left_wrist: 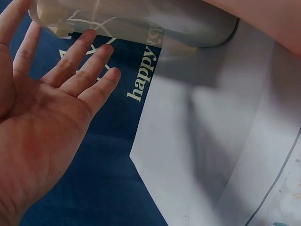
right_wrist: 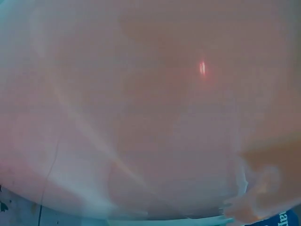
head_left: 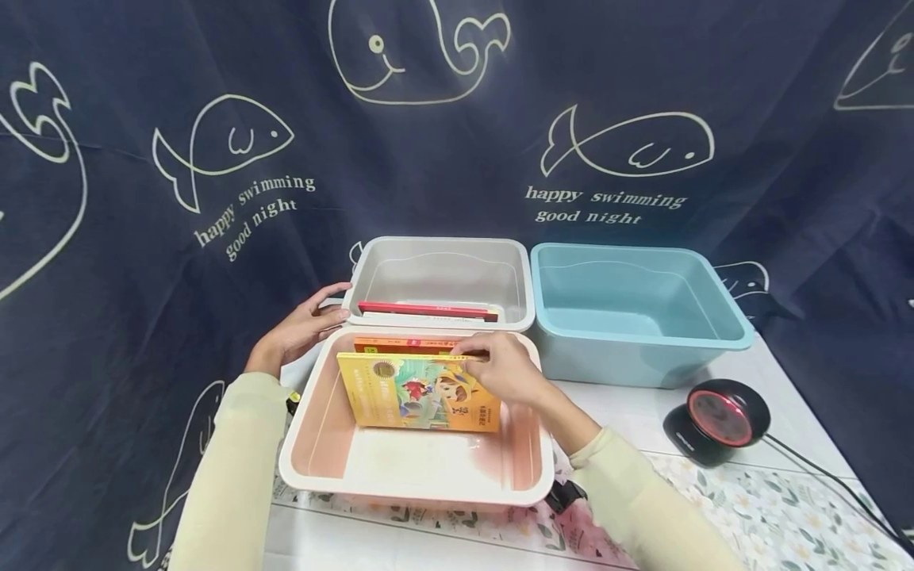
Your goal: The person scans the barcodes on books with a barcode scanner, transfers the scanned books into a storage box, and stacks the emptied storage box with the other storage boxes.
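In the head view, a yellow picture book (head_left: pixel 421 396) stands on its long edge inside the pink bin (head_left: pixel 414 498), its illustrated cover facing me. Curled fingers of my right hand (head_left: pixel 503 369) pinch its top edge near the right corner. Just behind it is an orange-red book (head_left: pixel 400 346), mostly hidden. My left hand (head_left: pixel 303 329) has its fingertips at the left rim of the grey bin (head_left: pixel 443 274). The left wrist view shows that hand (left_wrist: pixel 51 103) with fingers spread and palm bare. The pink bin's blurred wall (right_wrist: pixel 155 103) fills most of the right wrist view.
Behind the pink bin, the grey bin holds a red book (head_left: pixel 428 308) and a white one (head_left: pixel 417 319) along its near wall. A blue bin (head_left: pixel 643 361) stands at the right. Farther right sits a round black device (head_left: pixel 721 416) with a red glow and a cable.
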Motion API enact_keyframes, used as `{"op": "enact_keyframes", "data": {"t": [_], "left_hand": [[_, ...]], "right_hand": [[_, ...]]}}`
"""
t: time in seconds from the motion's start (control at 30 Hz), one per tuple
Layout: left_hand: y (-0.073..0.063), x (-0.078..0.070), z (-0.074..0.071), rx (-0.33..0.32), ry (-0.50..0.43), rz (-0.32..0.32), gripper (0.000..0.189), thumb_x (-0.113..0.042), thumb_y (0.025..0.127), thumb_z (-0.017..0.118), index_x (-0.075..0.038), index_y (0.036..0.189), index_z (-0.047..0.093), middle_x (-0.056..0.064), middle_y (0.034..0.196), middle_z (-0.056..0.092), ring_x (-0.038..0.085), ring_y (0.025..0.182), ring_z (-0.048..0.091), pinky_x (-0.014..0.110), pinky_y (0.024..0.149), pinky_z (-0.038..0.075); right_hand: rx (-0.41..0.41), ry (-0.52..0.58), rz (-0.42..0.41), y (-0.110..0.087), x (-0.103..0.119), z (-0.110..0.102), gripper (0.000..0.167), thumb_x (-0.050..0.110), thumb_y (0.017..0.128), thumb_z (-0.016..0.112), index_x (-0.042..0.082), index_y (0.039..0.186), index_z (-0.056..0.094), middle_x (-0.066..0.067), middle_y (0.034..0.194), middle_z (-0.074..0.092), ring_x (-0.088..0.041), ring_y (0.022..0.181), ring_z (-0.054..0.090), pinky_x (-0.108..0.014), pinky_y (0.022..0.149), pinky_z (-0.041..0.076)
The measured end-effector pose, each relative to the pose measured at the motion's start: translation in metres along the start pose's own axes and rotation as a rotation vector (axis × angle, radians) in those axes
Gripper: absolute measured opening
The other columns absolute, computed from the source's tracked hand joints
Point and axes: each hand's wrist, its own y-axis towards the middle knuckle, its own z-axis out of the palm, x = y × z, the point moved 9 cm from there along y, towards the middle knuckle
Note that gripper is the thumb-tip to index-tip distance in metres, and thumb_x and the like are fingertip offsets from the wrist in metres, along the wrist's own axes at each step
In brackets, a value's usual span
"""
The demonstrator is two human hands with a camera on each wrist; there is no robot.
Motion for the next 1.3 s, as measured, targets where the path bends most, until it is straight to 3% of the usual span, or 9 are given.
{"op": "enact_keyframes", "data": {"t": [0.27, 0.43, 0.67, 0.83, 0.93, 1.03, 1.17, 1.3], "left_hand": [[-0.002, -0.002, 0.001, 0.002, -0.005, -0.003, 0.067, -0.014, 0.103, 0.065, -0.027, 0.16, 0.032, -0.008, 0.126, 0.062, 0.0, 0.113, 0.064, 0.019, 0.099, 0.054], [-0.003, -0.001, 0.001, 0.027, -0.037, 0.003, 0.066, -0.011, 0.103, 0.062, -0.024, 0.16, 0.03, -0.014, 0.123, 0.068, 0.0, 0.114, 0.066, 0.018, 0.098, 0.054], [-0.004, -0.003, 0.0, 0.019, 0.003, 0.004, 0.065, -0.015, 0.103, 0.063, -0.029, 0.158, 0.032, -0.015, 0.124, 0.066, 0.0, 0.117, 0.064, 0.033, 0.114, 0.047], [-0.004, -0.003, -0.001, 0.014, -0.006, 0.002, 0.064, -0.013, 0.103, 0.064, -0.029, 0.157, 0.034, -0.012, 0.124, 0.065, 0.0, 0.114, 0.064, 0.024, 0.105, 0.051], [-0.005, -0.002, -0.003, -0.002, -0.009, -0.008, 0.064, -0.012, 0.103, 0.064, -0.029, 0.157, 0.035, -0.011, 0.122, 0.064, 0.0, 0.111, 0.065, 0.019, 0.097, 0.053], [-0.004, -0.001, -0.002, 0.0, -0.008, -0.015, 0.065, -0.013, 0.103, 0.064, -0.029, 0.158, 0.034, -0.011, 0.123, 0.064, 0.0, 0.111, 0.065, 0.018, 0.097, 0.054], [-0.002, -0.002, 0.0, 0.009, 0.001, -0.023, 0.069, -0.015, 0.102, 0.066, -0.028, 0.16, 0.032, -0.012, 0.124, 0.064, 0.0, 0.113, 0.065, 0.018, 0.097, 0.054], [-0.002, -0.001, -0.002, -0.002, 0.02, -0.038, 0.07, -0.017, 0.101, 0.068, -0.028, 0.16, 0.031, -0.007, 0.13, 0.061, 0.0, 0.113, 0.064, 0.019, 0.099, 0.053]], "right_hand": [[-0.054, 0.097, -0.042, -0.01, 0.022, -0.029, 0.022, -0.003, 0.092, 0.067, 0.004, 0.109, 0.078, -0.014, 0.111, 0.075, -0.02, 0.095, 0.071, -0.036, 0.087, 0.063], [-0.096, 0.153, -0.015, -0.016, 0.035, -0.052, 0.022, -0.004, 0.092, 0.067, 0.003, 0.111, 0.078, -0.016, 0.111, 0.075, -0.021, 0.089, 0.071, -0.029, 0.079, 0.063], [-0.19, 0.186, -0.042, -0.026, 0.059, -0.101, 0.021, -0.004, 0.094, 0.066, 0.001, 0.11, 0.077, -0.018, 0.106, 0.076, -0.019, 0.082, 0.072, -0.026, 0.072, 0.063], [-0.287, 0.153, -0.057, -0.037, 0.076, -0.139, 0.018, -0.001, 0.094, 0.07, 0.003, 0.11, 0.077, -0.016, 0.102, 0.076, -0.009, 0.08, 0.072, -0.021, 0.072, 0.061], [-0.333, 0.137, -0.054, -0.045, 0.083, -0.157, 0.018, 0.003, 0.095, 0.072, 0.004, 0.111, 0.077, -0.011, 0.1, 0.078, -0.007, 0.081, 0.073, -0.018, 0.075, 0.06], [-0.399, 0.126, -0.026, -0.055, 0.084, -0.175, 0.018, 0.006, 0.095, 0.073, 0.006, 0.112, 0.077, 0.002, 0.093, 0.078, -0.007, 0.08, 0.073, -0.018, 0.074, 0.06], [-0.497, 0.098, 0.02, -0.072, 0.077, -0.2, 0.02, 0.007, 0.094, 0.074, 0.009, 0.113, 0.078, 0.018, 0.087, 0.076, -0.005, 0.077, 0.073, -0.017, 0.07, 0.059], [-0.555, 0.086, 0.067, -0.091, 0.064, -0.218, 0.022, 0.008, 0.094, 0.074, 0.011, 0.115, 0.078, 0.022, 0.085, 0.074, -0.001, 0.076, 0.071, -0.012, 0.069, 0.056]]}}
